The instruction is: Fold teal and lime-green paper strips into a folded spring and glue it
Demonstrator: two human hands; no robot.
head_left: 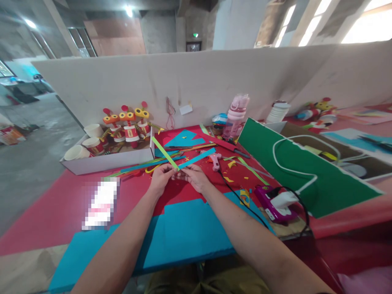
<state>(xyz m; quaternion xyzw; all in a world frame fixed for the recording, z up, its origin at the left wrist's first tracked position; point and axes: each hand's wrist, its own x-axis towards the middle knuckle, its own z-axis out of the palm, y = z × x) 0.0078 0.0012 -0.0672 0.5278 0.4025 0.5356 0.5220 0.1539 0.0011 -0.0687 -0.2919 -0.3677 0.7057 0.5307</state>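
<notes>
A light green paper strip (164,152) and a blue paper strip (198,158) meet in a V shape between my hands, their far ends spreading apart. My left hand (161,178) is closed on the green strip near the meeting point. Fingers of my right hand (193,175) pinch the blue strip at its near end, close beside the left fingertips. Both hands are above the red table top (131,196). Just right of the blue strip lies a pink glue gun (216,161) with a black cord.
White box (122,158) with paper-cup figures at the left; blue sheets (190,232) in front. Purple power strip (275,204), green board (294,171) and white cable at the right. Pink bottle (235,116) near the partition (202,85). Paper scraps and strips lie around the hands.
</notes>
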